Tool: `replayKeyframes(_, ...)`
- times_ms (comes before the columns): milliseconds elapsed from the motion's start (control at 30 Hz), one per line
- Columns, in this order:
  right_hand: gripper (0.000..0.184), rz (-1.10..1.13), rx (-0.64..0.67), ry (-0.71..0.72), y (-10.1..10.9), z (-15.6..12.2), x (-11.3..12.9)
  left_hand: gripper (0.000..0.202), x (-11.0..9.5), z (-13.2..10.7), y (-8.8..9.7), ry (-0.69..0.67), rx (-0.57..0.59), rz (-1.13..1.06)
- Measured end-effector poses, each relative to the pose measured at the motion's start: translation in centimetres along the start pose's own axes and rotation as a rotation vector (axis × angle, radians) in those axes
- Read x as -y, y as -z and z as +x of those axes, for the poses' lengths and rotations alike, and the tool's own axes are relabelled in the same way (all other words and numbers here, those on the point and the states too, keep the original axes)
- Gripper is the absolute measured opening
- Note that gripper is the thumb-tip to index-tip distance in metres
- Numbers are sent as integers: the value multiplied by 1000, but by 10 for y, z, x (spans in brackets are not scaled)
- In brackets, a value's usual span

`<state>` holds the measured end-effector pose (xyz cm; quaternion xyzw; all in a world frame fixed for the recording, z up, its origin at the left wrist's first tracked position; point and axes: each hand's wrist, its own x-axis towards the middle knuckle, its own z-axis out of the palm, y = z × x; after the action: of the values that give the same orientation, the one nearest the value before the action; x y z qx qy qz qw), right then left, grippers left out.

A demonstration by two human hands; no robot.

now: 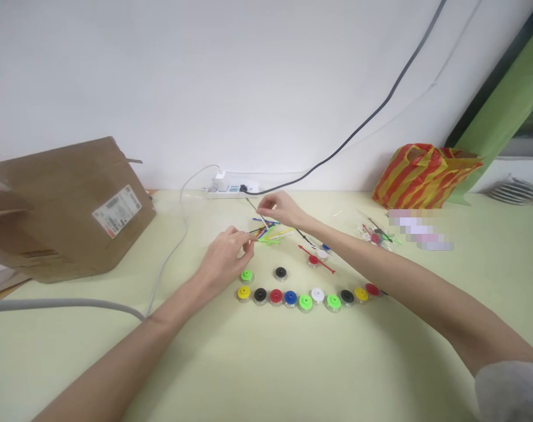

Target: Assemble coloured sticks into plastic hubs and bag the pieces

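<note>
Both hands, the left hand (228, 253) and the right hand (284, 210), are busy at a loose pile of coloured pointers (274, 237) in the middle of the pale green table (231, 369), short of the power strip (233, 191) by the wall. From where I stand, the step in hand looks like singling out one slim piece from the tangle. The move calls, I'd judge, for a light fingertip pinch and a clean lift, so that the neighbours don't come along.

The right hand is raised over the far side of the pile, wrist bent and palm turned down, its forearm slanting in from the right. Its thumb and forefinger are together, apparently pinched on a thin pointer (251, 204) whose greyish end pokes out beyond them.

The left hand comes up from the near left, back of the hand uppermost, fingers bent, with the tips at the pile's left edge. Its thumb stands apart below the forefinger; I can't tell whether the tips clamp a piece or merely steady the heap.

Just beside that thumb sits a green disc (247, 275), with a black disc (281, 273) farther right. Nearer the person runs a row of coloured discs (290, 298), and a red pointer (328, 268) lies across a red disc (312, 262) near the right forearm.
</note>
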<state>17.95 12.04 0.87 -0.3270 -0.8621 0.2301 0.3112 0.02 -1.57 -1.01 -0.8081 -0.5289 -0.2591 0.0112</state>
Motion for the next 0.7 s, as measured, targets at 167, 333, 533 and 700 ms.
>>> replayKeyframes(167,15,496,-48,-159,20,-41,32,23,-7,-3,-2,0,-166,-55)
replayKeyframes(333,17,464,179,-219,34,-78,47,40,-20,-5,-2,-60,-277,-119)
replayKeyframes(533,23,440,381,-230,36,-86,36,23,-27,-3,-4,-102,-37,-77)
replayKeyframes(700,25,387,453,-343,40,-90,30,28,-33,-2,-4,12,53,-212)
